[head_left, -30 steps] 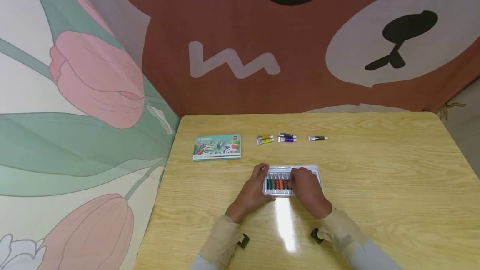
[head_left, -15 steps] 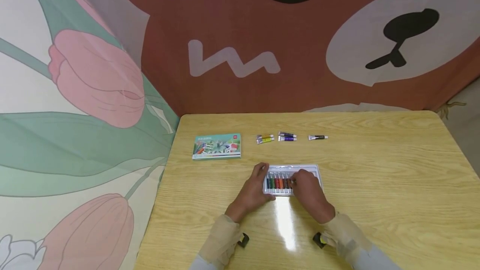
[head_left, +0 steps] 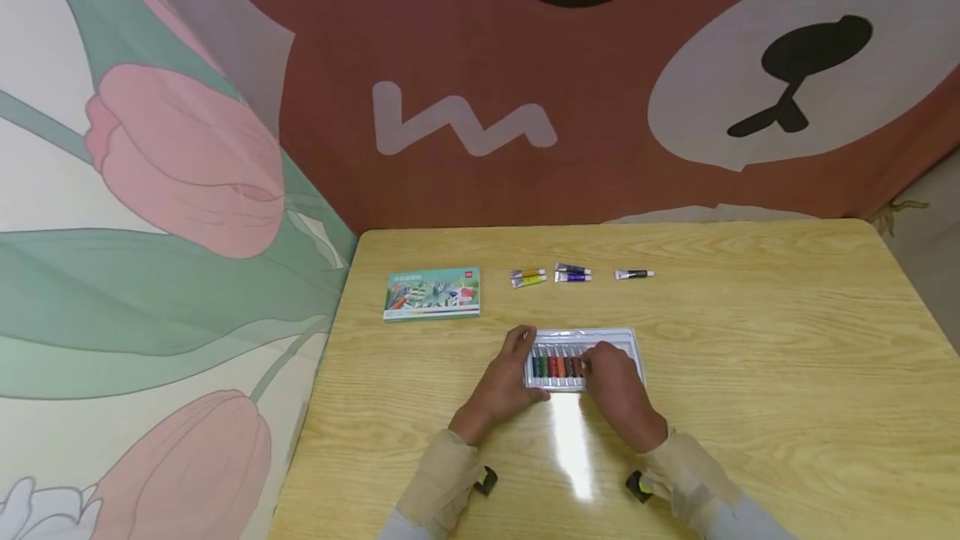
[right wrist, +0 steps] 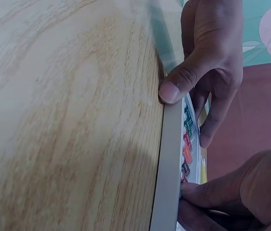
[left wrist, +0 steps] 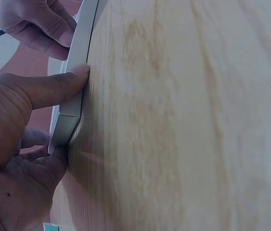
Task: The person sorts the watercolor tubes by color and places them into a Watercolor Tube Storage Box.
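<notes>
In the head view a white plastic tray [head_left: 633, 340] lies on the table, with several small paint tubes [head_left: 552, 367] standing side by side in its left part. Their colours run from dark green through red and orange to brown. My left hand [head_left: 498, 386] grips the tray's left end, its thumb [left wrist: 58, 89] on the near wall and its fingers around the left corner and far side. Over the right end of the row, my right hand [head_left: 618, 390] has its fingertips pinched down at a brown tube. That hand hides the tube's far part and some of the tray.
A green illustrated paint box [head_left: 432, 294] lies at the back left. Beyond the tray lie a yellow tube [head_left: 529, 282] with an ochre one, a purple tube [head_left: 573, 277] with a dark blue one, and a black tube [head_left: 634, 274]. A printed cloth [head_left: 465, 190] hangs behind the table.
My right hand has shifted slightly down and right, and its fingertips stay at the brown tube. The left hand keeps its grip on the tray, and the loose tubes lie as before.
</notes>
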A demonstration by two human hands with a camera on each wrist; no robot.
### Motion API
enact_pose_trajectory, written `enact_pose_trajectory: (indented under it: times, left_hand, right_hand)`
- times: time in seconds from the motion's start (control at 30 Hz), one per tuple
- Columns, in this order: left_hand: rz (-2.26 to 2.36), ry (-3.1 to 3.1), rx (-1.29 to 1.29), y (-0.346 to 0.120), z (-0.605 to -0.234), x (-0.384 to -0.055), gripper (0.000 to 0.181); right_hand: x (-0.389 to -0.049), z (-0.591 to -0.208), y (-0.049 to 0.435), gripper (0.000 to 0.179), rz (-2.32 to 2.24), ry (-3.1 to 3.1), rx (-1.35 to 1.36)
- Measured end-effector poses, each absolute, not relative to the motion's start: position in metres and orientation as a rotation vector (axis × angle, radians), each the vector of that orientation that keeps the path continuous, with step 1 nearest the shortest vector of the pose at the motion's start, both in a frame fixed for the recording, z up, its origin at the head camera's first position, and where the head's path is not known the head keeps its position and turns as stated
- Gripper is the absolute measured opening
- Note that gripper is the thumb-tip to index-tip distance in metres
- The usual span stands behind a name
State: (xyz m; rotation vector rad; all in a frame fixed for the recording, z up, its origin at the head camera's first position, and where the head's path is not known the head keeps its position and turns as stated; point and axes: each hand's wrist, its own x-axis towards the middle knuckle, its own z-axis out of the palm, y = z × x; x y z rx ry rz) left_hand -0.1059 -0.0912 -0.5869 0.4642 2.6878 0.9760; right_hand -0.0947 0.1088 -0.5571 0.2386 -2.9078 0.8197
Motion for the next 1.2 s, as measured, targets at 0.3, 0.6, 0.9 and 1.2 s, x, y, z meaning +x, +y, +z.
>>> enact_pose_trajectory:
  times: [0.3,0.6,0.9,1.2]
  left_hand:
    - [0.997,2.68,0.463,-0.091,-0.585,-0.105,0.111]
    - [1.002,2.681,0.468,-0.09,-0.588,-0.102,0.112]
    - [1.003,2.699,0.473,-0.089,-0.585,-0.102,0.111]
    - [1.005,2.682,0.465,-0.089,-0.584,-0.103,0.11]
  right_hand:
    - [-0.093,-0.558,0.11,0.013,0.817,-2.941,0.216]
    - [-0.107,-0.542,0.128,0.007,0.782,-3.04,0.398]
    - [-0.18,-0.527,0.176,0.022,0.538,-2.917,0.512]
    - [-0.238,-0.548,0.212,0.012,0.319,-3.007,0.662]
